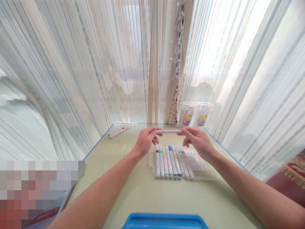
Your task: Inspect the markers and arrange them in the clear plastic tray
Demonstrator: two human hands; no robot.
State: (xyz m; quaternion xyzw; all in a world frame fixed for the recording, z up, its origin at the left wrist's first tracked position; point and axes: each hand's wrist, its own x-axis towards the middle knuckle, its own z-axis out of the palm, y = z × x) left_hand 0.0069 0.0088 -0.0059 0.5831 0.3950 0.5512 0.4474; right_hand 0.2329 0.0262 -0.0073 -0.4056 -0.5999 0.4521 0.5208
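Note:
A white marker (172,131) is held level above the table, one end in each hand. My left hand (147,140) pinches its left end between thumb and fingers. At the other end, my right hand (196,140) grips it the same way. Just below and nearer to me lies an open clear plastic case (207,176). Several white markers (170,162) lie side by side in it, with black, green, blue and purple ends. The right part of the case shows bare plastic.
White markers (118,131) lie at the table's far left corner. Two clear containers with labels (194,114) stand at the back right. A blue tray or handle (165,217) is at the near edge of the pale green table (133,190). Sheer curtains (128,63) hang behind.

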